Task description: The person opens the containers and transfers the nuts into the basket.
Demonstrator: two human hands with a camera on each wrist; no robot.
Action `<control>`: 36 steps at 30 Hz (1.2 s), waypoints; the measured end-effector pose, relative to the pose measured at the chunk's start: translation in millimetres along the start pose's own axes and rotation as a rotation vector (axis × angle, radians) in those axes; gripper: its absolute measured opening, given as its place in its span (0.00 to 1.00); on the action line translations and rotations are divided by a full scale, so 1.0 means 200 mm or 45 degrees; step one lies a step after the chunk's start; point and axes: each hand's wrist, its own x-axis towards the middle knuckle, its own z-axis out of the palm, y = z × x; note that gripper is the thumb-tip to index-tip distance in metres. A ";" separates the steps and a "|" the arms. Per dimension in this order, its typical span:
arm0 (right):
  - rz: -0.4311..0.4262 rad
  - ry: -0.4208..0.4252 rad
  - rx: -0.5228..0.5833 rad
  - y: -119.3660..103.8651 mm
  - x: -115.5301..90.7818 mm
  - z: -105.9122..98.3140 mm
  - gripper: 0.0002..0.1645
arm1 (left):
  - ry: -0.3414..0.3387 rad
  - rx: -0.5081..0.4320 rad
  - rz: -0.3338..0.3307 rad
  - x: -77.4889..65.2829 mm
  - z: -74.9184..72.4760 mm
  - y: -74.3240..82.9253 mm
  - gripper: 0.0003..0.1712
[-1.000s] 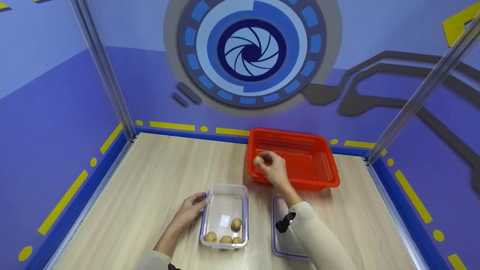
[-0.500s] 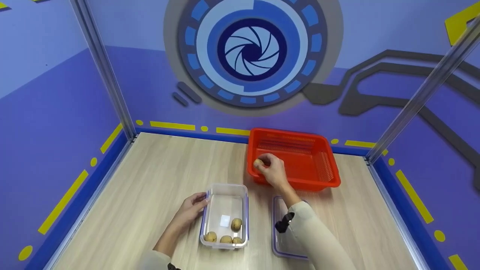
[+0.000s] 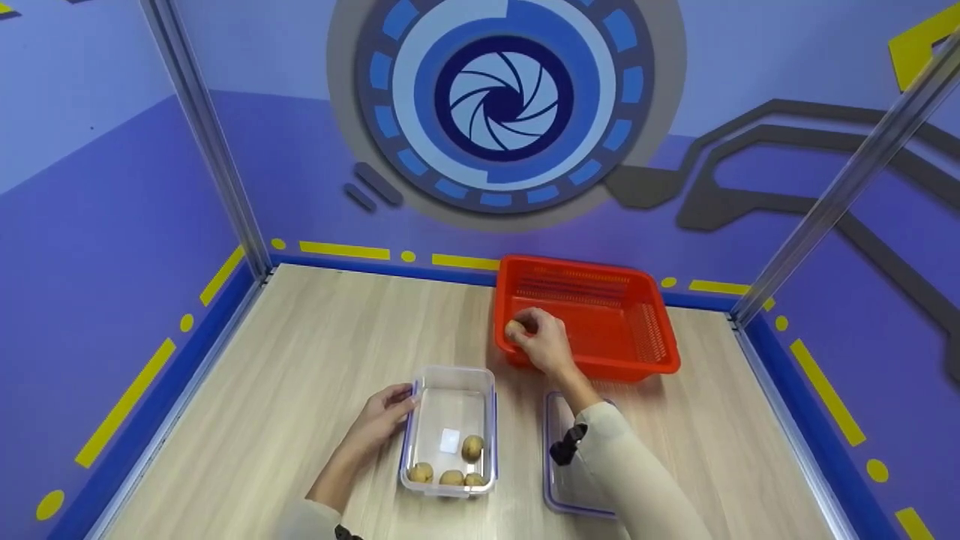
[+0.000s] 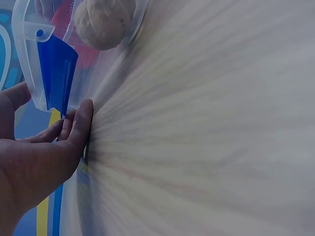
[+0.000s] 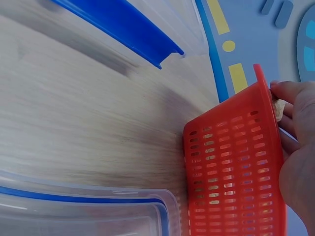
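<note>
Currently, the right hand (image 3: 544, 345) extends forward over the red basket (image 3: 607, 367), thumb and fingers pinching a walnut (image 3: 513, 328) at their tips. Left of that grip and nearer the person, the left hand (image 3: 381, 416) rests, unclenched, against the clear container (image 3: 450, 411); four walnuts (image 3: 472, 448) lie inside. Fingers mask most of the pinched nut. The right sleeve (image 3: 637, 480) covers part of the lid (image 3: 562, 491).

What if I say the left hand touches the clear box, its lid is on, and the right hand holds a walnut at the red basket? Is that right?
Not quite. The head view shows the lid lying on the table, off the box. The left hand touches the box, and the right hand holds a walnut at the red basket.
</note>
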 end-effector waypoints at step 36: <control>-0.599 -0.370 -0.299 -0.28 -0.23 0.09 0.19 | -0.054 -0.025 0.019 0.00 -0.01 -0.01 0.34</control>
